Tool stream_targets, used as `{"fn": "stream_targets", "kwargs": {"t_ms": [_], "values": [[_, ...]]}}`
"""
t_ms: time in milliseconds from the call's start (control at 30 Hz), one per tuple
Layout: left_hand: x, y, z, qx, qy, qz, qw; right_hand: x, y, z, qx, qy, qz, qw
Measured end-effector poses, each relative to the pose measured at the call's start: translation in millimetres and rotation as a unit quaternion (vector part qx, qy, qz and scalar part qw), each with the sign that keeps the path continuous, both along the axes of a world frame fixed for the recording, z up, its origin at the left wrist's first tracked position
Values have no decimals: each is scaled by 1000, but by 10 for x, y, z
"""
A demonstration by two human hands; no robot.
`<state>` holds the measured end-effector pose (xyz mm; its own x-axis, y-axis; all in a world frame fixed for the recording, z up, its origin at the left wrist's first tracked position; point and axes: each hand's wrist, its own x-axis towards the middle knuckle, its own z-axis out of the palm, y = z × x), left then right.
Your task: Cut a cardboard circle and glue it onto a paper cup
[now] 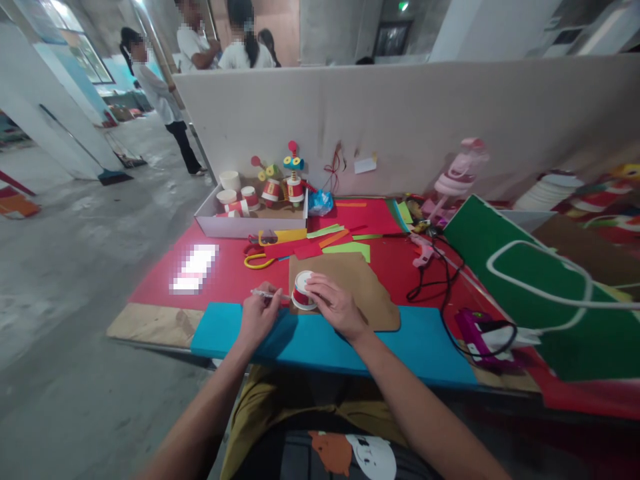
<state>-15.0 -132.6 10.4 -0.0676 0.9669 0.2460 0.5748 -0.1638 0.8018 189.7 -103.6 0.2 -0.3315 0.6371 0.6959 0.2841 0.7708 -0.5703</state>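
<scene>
My right hand holds a small red and white paper cup lying on its side on a brown cardboard sheet. My left hand is closed on a thin pen-like tool, and the tool's tip points at the cup. Both hands hover over a blue foam sheet along the near edge of the red table.
A white box with cups and paper-cup figures sits at the back left. Yellow scissors and coloured paper strips lie behind the cardboard. A pink glue gun, black cables, a purple device and a green board lie to the right. Several people stand beyond a white partition.
</scene>
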Motion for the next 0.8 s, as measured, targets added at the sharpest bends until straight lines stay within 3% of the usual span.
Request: {"fn": "stream_targets", "kwargs": {"t_ms": [333, 600, 800], "values": [[88, -122, 17, 28, 60, 3, 998, 9, 14, -42, -11, -10, -1, 1000], [203, -312, -57, 74, 64, -6, 995, 3, 23, -42, 6, -11, -6, 1000], [318, -394, -71, 66, 51, -19, 996, -10, 8, 4, 4, -2, -8, 1000]]}}
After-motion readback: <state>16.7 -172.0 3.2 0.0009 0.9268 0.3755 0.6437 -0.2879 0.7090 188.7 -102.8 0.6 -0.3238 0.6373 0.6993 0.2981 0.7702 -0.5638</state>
